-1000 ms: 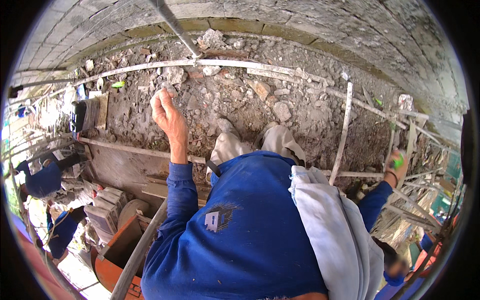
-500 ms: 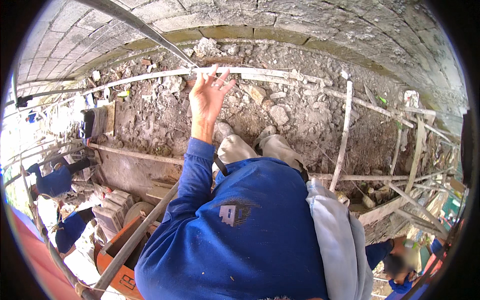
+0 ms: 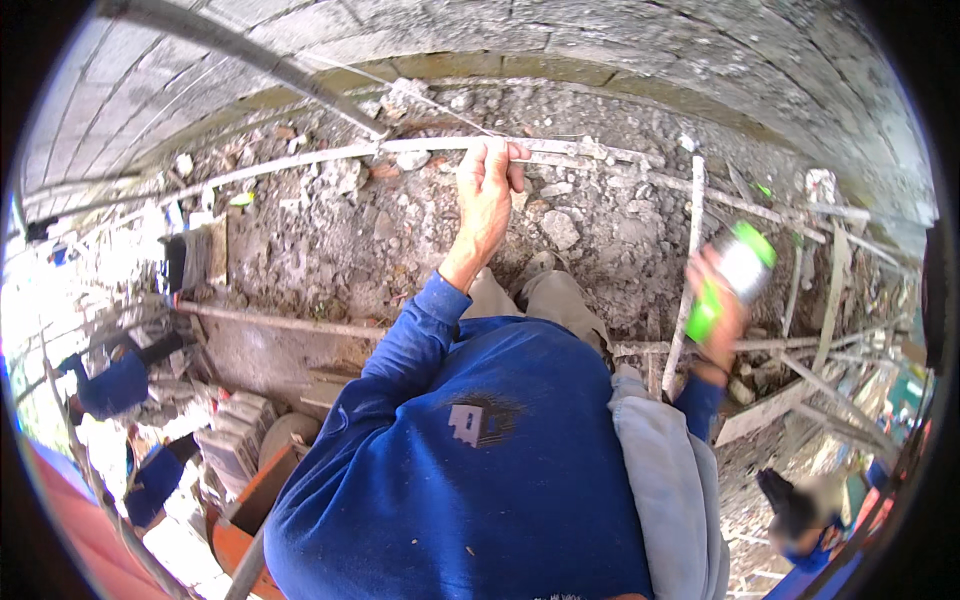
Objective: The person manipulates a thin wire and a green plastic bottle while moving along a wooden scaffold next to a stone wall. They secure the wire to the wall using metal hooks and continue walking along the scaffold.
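My left hand (image 3: 484,205) is closed at a long pale pole (image 3: 330,154), its fingertips pinched on a thin string (image 3: 435,104). From those fingers the string slants up to the left. Off to the right, my right hand (image 3: 718,318) is blurred by motion and wrapped round a cylinder with green ends and a whitish middle (image 3: 744,262). The smear hides what kind of thing it is. Upright beside that hand is a rough wooden pole (image 3: 690,250).
A block wall (image 3: 640,40) curves along the far side, above rubble-strewn ground (image 3: 330,220). A metal pipe (image 3: 250,70) slants down from the upper left. Wooden rails surround me. An orange container (image 3: 236,535) and stacked blocks (image 3: 235,435) lie lower left. Other people are at both sides.
My left hand has moved right along the pole, and its spread fingers have closed on the string. My right hand has come into view with the green-and-white cylinder.
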The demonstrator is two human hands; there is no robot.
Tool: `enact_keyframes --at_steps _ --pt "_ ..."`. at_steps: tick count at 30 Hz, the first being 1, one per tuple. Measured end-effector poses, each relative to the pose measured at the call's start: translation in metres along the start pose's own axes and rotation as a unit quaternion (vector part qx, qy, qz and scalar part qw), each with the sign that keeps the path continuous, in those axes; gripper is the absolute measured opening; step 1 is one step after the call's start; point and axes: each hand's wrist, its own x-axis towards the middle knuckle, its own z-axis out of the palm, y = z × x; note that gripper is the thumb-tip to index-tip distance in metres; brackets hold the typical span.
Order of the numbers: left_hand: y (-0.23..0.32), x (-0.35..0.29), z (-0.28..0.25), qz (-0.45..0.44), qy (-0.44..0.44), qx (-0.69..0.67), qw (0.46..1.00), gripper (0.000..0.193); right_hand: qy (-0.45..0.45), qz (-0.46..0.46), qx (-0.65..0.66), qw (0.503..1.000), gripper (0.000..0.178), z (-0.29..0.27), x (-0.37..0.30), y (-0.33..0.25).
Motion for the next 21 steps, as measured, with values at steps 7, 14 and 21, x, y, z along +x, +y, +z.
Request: enact_keyframes --at_steps 7,14,21 --pt "0.011 0.008 0.005 -0.056 -0.079 -0.065 0.993 0.027 -0.244 0.094 0.502 0.824 0.053 0.174 0.058 -0.134" --pt "0.024 0.020 0.000 -0.046 -0.097 0.103 0.989 0.025 -0.273 0.174 0.470 0.821 0.054 0.185 0.060 -0.139" --pt "0.030 -0.006 -0.049 -0.074 0.048 0.040 0.995 0.029 -0.236 0.158 0.281 0.917 0.043 0.118 0.041 -0.093"
